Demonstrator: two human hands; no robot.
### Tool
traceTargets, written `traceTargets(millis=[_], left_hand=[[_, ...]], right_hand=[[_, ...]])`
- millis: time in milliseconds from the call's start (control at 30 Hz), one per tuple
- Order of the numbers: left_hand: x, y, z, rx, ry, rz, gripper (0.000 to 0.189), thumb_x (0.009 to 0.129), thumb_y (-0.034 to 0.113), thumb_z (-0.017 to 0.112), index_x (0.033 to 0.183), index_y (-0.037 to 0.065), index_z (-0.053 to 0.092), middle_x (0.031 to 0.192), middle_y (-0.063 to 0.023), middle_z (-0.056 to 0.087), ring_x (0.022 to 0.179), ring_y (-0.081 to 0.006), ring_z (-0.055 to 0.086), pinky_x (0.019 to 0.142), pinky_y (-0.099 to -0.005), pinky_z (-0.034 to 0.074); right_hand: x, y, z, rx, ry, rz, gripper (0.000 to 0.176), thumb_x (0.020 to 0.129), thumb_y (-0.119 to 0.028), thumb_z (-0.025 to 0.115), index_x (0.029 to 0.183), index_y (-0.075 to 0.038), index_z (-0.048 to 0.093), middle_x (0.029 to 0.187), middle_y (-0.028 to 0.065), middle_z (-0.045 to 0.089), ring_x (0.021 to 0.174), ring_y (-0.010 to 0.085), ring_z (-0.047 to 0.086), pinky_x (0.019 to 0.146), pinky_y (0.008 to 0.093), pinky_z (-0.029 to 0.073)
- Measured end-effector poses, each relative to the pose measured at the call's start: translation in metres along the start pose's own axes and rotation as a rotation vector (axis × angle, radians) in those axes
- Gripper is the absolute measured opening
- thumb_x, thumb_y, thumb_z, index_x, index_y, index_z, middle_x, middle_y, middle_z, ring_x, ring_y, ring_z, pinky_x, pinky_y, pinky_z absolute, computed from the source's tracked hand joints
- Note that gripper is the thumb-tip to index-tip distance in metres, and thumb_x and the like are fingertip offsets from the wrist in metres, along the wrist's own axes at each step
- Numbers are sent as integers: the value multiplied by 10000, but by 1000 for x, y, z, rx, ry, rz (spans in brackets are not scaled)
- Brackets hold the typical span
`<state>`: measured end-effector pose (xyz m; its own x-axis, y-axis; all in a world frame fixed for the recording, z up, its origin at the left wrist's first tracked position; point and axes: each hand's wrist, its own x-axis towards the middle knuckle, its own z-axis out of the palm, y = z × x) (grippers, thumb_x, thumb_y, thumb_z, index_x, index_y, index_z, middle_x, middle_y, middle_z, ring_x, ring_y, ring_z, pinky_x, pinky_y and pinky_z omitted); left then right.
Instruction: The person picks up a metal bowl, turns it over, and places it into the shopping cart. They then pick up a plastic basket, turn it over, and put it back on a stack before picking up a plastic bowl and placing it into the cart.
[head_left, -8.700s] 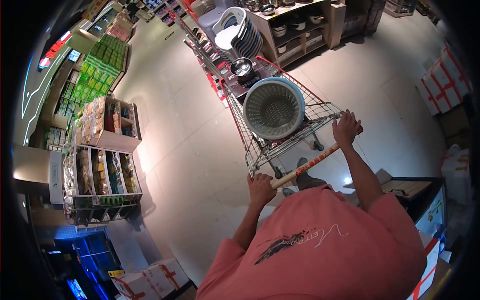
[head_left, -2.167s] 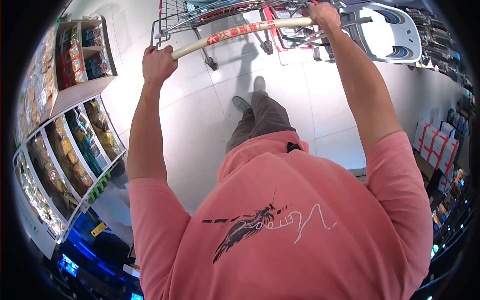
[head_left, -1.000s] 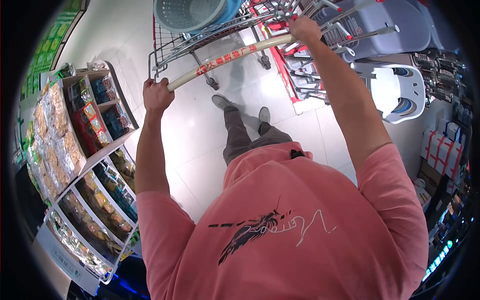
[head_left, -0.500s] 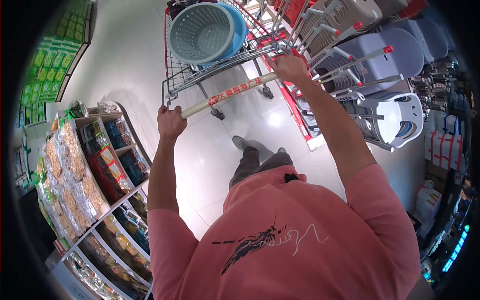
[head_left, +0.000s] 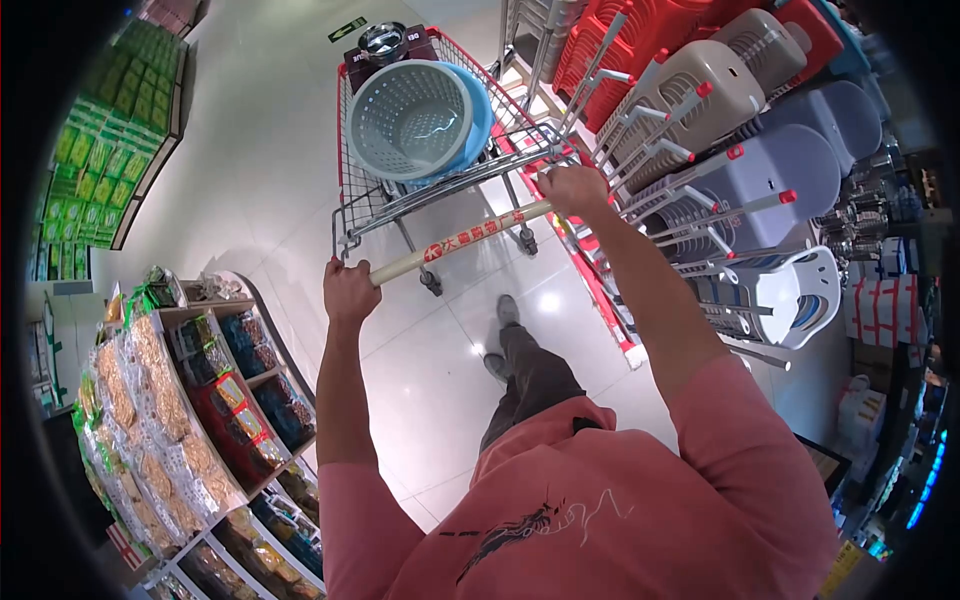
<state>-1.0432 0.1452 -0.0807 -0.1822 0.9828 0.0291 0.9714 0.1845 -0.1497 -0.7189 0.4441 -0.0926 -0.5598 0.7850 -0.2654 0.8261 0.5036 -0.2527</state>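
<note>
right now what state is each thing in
left hand: closed around the cart handle, left end
right hand: closed around the handle's right end
shopping cart: upright, loaded
grey basket: open side up, nested in blue tub
plastic stools: stacked on their sides
snack shelves: fully stocked

This is a shop, a large self-service store. A wire cart (head_left: 352,195) with a printed handle stands in a wide aisle of glossy tiled floor (head_left: 270,140), with a plastic basket (head_left: 415,120) riding in it. On the left, a curved rack (head_left: 170,420) is packed with bagged snacks and a long shelf (head_left: 95,150) further off carries rows of green packs, while on the right plastic stools (head_left: 720,110) in several colours are stacked in tall piles near taped cartons (head_left: 880,310).
</note>
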Motion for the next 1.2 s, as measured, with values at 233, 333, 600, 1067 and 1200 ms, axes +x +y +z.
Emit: traceTargets(millis=[233, 333, 600, 1067, 1200], left_hand=[[65, -45, 9, -44, -33, -15, 42, 695, 121, 640, 722, 90, 644, 550, -123, 620, 555, -295, 637, 953, -393, 447], [94, -63, 12, -28, -54, -21, 41, 694, 123, 644, 722, 93, 647, 548, -124, 619, 566, -296, 644, 959, -394, 444], [167, -102, -1, -242, -164, 13, 146, 773, 250, 643, 802, 128, 718, 636, -98, 672, 636, -291, 672, 955, -409, 440], [246, -184, 29, -51, -399, 41, 253, 813, 315, 592, 746, 111, 726, 718, -129, 700, 698, -329, 699, 670, -444, 569], [268, -224, 39, -11, -392, 71, 258, 806, 324, 599, 741, 109, 725, 712, -129, 699, 687, -329, 699, 660, -441, 568]], right_hand=[[70, -23, -14, 32, 137, 0, 447, 943, -383, 419, 796, -88, 721, 798, 162, 703, 802, 363, 682, 791, 492, 527], [100, -34, -24, 56, 179, 1, 434, 935, -371, 432, 773, -93, 724, 767, 162, 699, 758, 364, 681, 758, 491, 531], [171, -54, -38, 68, 165, 36, 446, 935, -388, 426, 791, -109, 743, 735, 142, 706, 709, 326, 698, 707, 464, 548], [244, -94, -43, 49, 99, 37, 446, 933, -384, 386, 783, -132, 721, 725, 118, 705, 687, 321, 690, 665, 460, 544], [263, -120, -44, 77, 73, 66, 482, 937, -423, 388, 776, -124, 730, 752, 121, 715, 723, 315, 697, 692, 461, 540]])
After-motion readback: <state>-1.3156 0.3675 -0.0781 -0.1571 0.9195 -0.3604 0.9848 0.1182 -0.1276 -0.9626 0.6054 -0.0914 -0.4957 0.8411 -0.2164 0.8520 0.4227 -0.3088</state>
